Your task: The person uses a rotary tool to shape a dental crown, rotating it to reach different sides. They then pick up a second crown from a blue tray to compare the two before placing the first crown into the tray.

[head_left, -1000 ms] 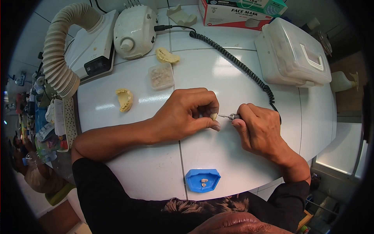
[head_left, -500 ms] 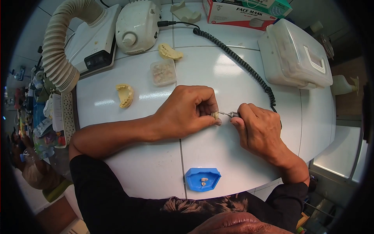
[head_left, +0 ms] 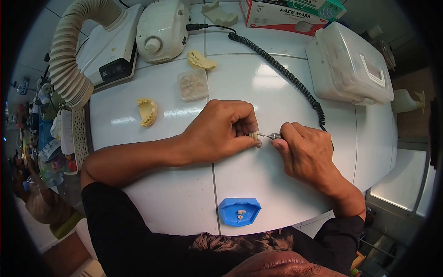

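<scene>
My left hand (head_left: 219, 131) pinches a small yellowish tooth-like piece (head_left: 253, 135) between thumb and fingers; the fingers hide part of it. From the right, my right hand (head_left: 307, 154) grips a dental handpiece (head_left: 276, 136) like a pen. Its thin bur (head_left: 264, 135) reaches the piece, and contact looks likely but is too small to confirm. Below the hands lies a blue tray (head_left: 224, 218) with a few small tooth-coloured bits (head_left: 241, 212). Left of my left hand, a yellow dental cast (head_left: 147, 112) rests on the table.
A clear box of tooth-like pieces (head_left: 193, 85) and another cast (head_left: 200, 60) lie farther back. Behind them stand a white control unit (head_left: 162, 34) with a coiled cord (head_left: 277, 63) and a ribbed hose (head_left: 69, 51). A lidded case (head_left: 348, 64) and mask box (head_left: 279, 18) stand back right.
</scene>
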Tool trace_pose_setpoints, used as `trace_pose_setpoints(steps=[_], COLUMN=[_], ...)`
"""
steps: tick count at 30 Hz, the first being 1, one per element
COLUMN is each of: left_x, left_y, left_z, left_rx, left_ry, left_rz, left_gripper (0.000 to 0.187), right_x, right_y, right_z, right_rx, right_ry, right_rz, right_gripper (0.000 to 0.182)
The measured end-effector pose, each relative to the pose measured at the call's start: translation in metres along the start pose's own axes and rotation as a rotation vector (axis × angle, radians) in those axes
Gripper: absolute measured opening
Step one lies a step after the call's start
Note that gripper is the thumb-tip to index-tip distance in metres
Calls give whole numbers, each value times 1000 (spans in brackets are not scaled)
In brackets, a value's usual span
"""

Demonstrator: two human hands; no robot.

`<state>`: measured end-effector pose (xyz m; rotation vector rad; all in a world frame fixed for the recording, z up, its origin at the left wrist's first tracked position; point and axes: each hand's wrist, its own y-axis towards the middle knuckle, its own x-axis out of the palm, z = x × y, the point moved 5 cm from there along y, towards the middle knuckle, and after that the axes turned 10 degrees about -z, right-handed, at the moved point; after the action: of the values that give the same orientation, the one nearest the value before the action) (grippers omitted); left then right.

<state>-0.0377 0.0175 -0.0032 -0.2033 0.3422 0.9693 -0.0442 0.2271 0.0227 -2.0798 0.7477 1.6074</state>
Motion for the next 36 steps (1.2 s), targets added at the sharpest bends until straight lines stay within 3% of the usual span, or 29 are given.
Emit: trace_pose_setpoints(steps=[36], left_x=[-1], left_y=[2], left_z=[1], left_rx=[-7], left_ry=[26], left_rz=[-28], left_gripper=[19], right_x=[-1], right_y=[0], right_z=[-1], right_rx=[-12], right_ry=[-11], right_rz=[-17], right_gripper=[39])
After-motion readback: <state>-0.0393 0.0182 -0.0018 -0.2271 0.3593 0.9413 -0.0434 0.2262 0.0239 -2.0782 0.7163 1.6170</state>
